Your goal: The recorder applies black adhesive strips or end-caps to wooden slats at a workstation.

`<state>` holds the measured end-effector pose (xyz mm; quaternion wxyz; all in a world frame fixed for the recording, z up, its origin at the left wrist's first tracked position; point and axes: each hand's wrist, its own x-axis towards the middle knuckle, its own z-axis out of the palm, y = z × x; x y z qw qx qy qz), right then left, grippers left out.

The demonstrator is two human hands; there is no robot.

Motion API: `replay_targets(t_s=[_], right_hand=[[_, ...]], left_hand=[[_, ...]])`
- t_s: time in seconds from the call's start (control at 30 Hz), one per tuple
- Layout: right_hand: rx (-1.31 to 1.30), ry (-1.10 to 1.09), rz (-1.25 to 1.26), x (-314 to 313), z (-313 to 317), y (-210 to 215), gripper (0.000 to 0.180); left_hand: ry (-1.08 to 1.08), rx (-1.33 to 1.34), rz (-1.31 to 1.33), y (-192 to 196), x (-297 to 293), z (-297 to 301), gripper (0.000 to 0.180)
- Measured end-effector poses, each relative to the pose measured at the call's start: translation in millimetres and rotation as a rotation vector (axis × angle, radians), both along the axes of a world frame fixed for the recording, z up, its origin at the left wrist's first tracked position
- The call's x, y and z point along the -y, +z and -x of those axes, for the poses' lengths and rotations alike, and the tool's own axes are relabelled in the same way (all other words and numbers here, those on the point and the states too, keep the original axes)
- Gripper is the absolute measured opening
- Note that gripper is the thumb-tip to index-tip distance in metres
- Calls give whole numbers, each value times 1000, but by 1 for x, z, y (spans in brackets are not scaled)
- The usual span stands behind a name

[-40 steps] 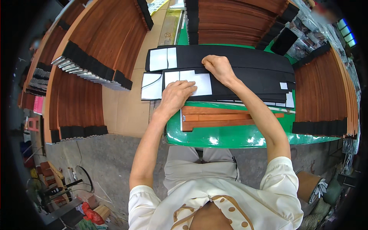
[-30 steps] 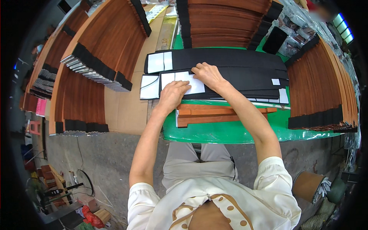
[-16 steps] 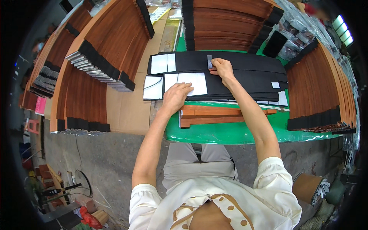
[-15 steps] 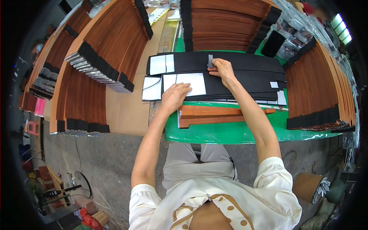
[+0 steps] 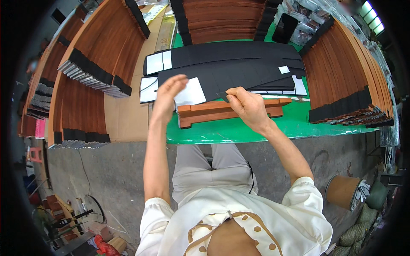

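Note:
My right hand (image 5: pixel 248 106) is closed in a pinch on a small dark strip (image 5: pixel 223 96). It sits just above a brown wood-look piece (image 5: pixel 200 114) with a raised lengthwise ridge, lying at the table's near side. My left hand (image 5: pixel 168 96) is lifted beside the left end of that piece, its fingers stretched out and close together, with nothing visible in them. Partly behind this hand lies a white sheet (image 5: pixel 193 91) on the black flat sheets (image 5: pixel 239 70). Another white patch (image 5: pixel 157 62) shows at the stack's upper left.
Stacks of brown wood-look pieces with black ends stand at the left (image 5: pixel 106 47), back (image 5: pixel 222 21) and right (image 5: pixel 346 72) of the green tabletop (image 5: pixel 239 131). Near the back stack is a black phone-like slab (image 5: pixel 285 28). A round brown bin (image 5: pixel 344 192) stands on the floor.
My right hand has come nearer with the dark strip, from the black sheets to the brown piece. My left hand has lifted off the white sheet and moved left. The view has shifted.

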<state>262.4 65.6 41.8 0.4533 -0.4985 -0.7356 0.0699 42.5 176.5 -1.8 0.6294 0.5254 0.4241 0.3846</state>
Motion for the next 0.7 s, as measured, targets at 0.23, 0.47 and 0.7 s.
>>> replay_targets(t_s=[0.23,0.47,0.7], right_hand=[[-552,59,657,-71,-25,-55,22],[-608,-95,922,-97,-28,-59,30],[-533,-124,741,-85,-29,-58,26]], left_hand=[[-46,83,115,17,-23,13,40],[-104,-41,184,27,-53,55,49],[153,-315,-194,43,-7,69,32]])
